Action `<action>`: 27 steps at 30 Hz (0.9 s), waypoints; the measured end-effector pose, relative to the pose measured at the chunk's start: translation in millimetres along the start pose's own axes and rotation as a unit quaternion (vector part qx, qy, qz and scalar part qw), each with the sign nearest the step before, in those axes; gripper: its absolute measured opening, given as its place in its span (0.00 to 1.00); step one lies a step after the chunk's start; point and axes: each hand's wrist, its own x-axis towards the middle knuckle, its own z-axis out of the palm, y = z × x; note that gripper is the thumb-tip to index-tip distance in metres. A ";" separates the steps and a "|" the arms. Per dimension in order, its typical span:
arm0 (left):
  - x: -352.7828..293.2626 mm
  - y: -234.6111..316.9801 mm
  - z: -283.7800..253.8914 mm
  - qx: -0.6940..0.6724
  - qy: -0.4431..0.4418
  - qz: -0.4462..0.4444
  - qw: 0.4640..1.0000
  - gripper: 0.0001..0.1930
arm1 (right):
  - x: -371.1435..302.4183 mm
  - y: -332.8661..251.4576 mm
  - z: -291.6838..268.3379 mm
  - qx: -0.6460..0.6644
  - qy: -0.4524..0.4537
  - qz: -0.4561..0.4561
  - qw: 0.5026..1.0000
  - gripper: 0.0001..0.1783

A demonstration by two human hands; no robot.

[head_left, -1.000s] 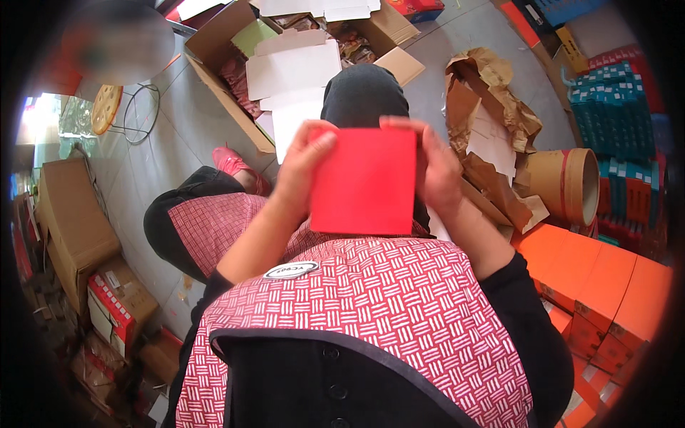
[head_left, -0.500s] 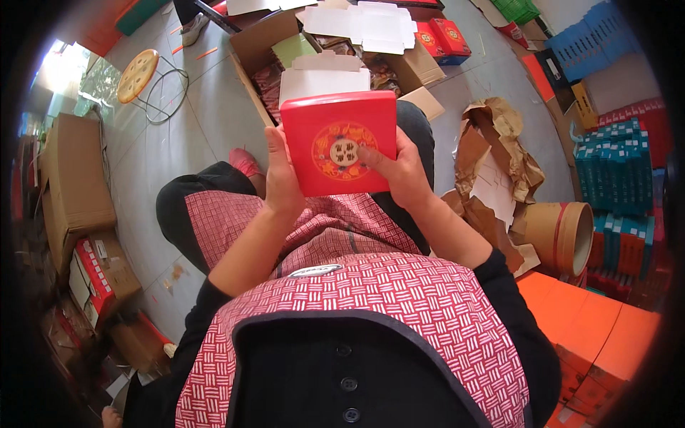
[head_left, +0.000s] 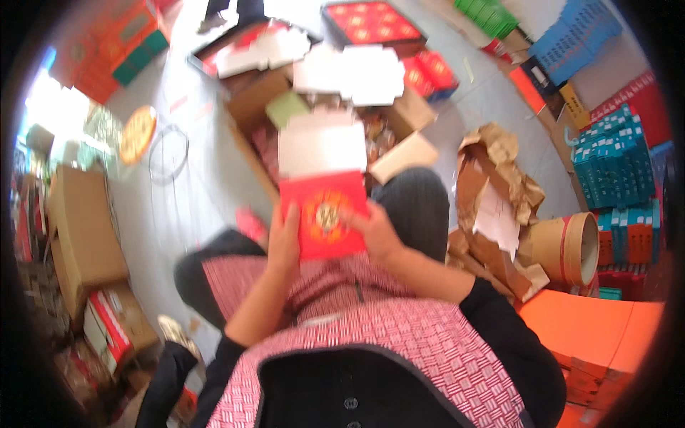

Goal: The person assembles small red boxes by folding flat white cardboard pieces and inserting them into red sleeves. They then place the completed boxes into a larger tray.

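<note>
Between my two hands I hold a flat, square red box (head_left: 316, 239) with a round gold emblem on its face, over my lap. My left hand (head_left: 285, 232) grips its left side, thumb along the edge. On the right side my right hand (head_left: 374, 230) grips it, thumb lying across the face. Just beyond it a white unfolded carton flap (head_left: 321, 146) stretches toward an open cardboard box (head_left: 246, 153) that holds packaged goods. The fingers under the red box are hidden, and the picture is blurred.
More white carton blanks (head_left: 349, 75) lie across the cardboard box. Beyond stand red boxes (head_left: 428, 75) and a tray of red-and-gold packs (head_left: 371, 25). Crumpled brown paper (head_left: 492, 192), a cardboard tube (head_left: 564, 246) and orange boxes (head_left: 585, 324) are at right. Another person's shoe (head_left: 178, 335) is at lower left.
The view has tilted up, so the red box and my hands appear lower and more of the far floor shows. Another person's leg has come in at lower left. My grip looks the same.
</note>
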 end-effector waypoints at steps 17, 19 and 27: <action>174.9 115.3 -4.1 -0.094 -0.067 0.042 0.992 0.24 | 363.0 -294.8 -53.1 -0.343 0.224 -0.138 0.902 0.40; 181.7 118.3 -3.4 -0.021 -0.075 0.040 0.996 0.24 | 373.8 -253.4 -26.5 -0.369 0.023 -0.156 0.916 0.35; 223.6 110.3 3.7 -0.125 0.007 0.059 0.990 0.26 | 280.0 -62.7 -3.7 -0.149 -0.359 -0.017 0.921 0.52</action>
